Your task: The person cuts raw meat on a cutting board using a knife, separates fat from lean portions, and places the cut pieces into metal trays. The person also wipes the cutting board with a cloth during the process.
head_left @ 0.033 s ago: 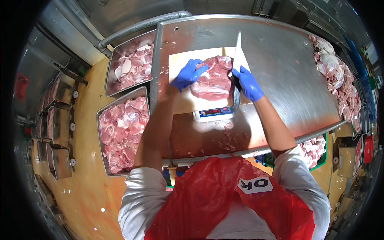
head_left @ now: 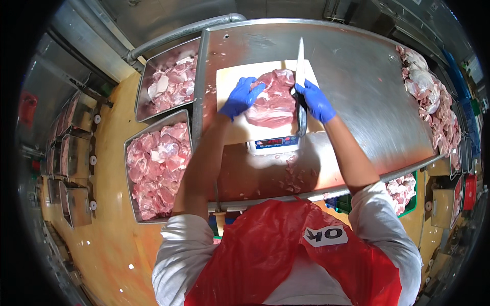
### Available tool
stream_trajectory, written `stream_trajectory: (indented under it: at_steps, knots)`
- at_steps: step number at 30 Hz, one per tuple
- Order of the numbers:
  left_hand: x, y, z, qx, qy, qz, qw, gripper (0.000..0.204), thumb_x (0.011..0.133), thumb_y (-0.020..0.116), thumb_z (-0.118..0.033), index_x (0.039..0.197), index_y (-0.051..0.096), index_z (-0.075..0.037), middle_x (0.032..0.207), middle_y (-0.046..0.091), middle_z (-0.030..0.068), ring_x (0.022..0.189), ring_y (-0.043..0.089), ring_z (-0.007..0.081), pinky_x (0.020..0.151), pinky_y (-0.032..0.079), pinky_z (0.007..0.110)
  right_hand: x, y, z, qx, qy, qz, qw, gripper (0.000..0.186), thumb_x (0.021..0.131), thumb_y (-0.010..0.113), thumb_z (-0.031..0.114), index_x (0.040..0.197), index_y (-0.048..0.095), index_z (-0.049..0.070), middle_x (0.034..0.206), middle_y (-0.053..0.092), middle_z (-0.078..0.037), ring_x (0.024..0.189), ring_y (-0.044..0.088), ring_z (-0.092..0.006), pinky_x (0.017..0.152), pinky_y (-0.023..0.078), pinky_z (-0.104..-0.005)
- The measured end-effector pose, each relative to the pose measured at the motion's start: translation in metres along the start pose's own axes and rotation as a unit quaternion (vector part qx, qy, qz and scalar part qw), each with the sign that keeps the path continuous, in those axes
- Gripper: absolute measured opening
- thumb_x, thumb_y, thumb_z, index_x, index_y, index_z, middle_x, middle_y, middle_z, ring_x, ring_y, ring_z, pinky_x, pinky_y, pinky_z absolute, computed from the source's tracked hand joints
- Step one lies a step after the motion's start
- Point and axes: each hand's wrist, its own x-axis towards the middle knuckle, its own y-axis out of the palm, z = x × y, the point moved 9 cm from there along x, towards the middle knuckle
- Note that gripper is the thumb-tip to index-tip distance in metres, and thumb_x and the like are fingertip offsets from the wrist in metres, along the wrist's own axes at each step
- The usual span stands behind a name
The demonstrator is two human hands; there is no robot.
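A large slab of raw pink meat (head_left: 273, 104) lies on a pale cutting board (head_left: 232, 131). My left hand (head_left: 241, 98), in a blue glove, holds it by its left edge, thumb apart from the fingers and on the meat. In my blue-gloved right hand (head_left: 317, 103) is a knife (head_left: 300, 64), gripped near where the dark handle meets the blade. Its bright blade points away from me, and the handle lies along the meat's right side. At the board's near edge shows a white scale (head_left: 275, 146) with a blue panel and a lit red display.
The steel table (head_left: 365, 107) carries a heap of meat pieces (head_left: 427, 89) at its right end and small scraps (head_left: 292, 176) near me. Two steel bins (head_left: 128, 176) of cut meat stand at the left. Below the right edge is a green crate (head_left: 411, 196) with meat.
The knife has shifted slightly left, its tip a little farther away from me. My right hand has moved slightly with it. The meat stays on the board under my left hand.
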Motion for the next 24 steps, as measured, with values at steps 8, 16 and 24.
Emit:
stream_trajectory:
  at_steps: [8, 16, 24]
  knots:
    - [-0.11, -0.084, 0.005, -0.079, -0.42, -0.132, 0.894, 0.029, 0.083, 0.067, -0.004, 0.111, 0.058, -0.004, 0.099, 0.06, 0.0098, 0.075, 0.06, 0.0182, 0.065, 0.05, 0.03, 0.003, -0.007, 0.085, -0.291, -0.068, -0.038, 0.954, 0.027, 0.097, 0.054, 0.021, 0.116, 0.055, 0.001, 0.097, 0.063, -0.006, 0.084, 0.058, -0.0118, 0.077, 0.049, -0.0288]
    - [-0.076, -0.069, -0.002, -0.16, -0.314, -0.152, 0.923, 0.03, 0.08, 0.068, -0.006, 0.109, 0.064, -0.005, 0.104, 0.065, 0.0116, 0.078, 0.065, 0.0204, 0.068, 0.053, 0.03, -0.092, 0.065, 0.026, -0.502, -0.14, 0.001, 0.854, 0.023, 0.098, 0.049, 0.024, 0.105, 0.046, 0.002, 0.071, 0.059, -0.029, 0.069, 0.06, -0.0484, 0.059, 0.047, -0.0527]
    - [-0.046, -0.041, 0.012, -0.001, -0.247, -0.043, 0.968, 0.015, 0.07, 0.071, -0.011, 0.082, 0.068, -0.003, 0.073, 0.064, 0.0119, 0.069, 0.064, 0.0247, 0.065, 0.051, 0.033, -0.047, 0.148, -0.013, -0.509, -0.074, 0.062, 0.856, 0.024, 0.088, 0.049, 0.01, 0.103, 0.044, -0.009, 0.085, 0.061, -0.033, 0.083, 0.062, -0.0482, 0.076, 0.05, -0.0512]
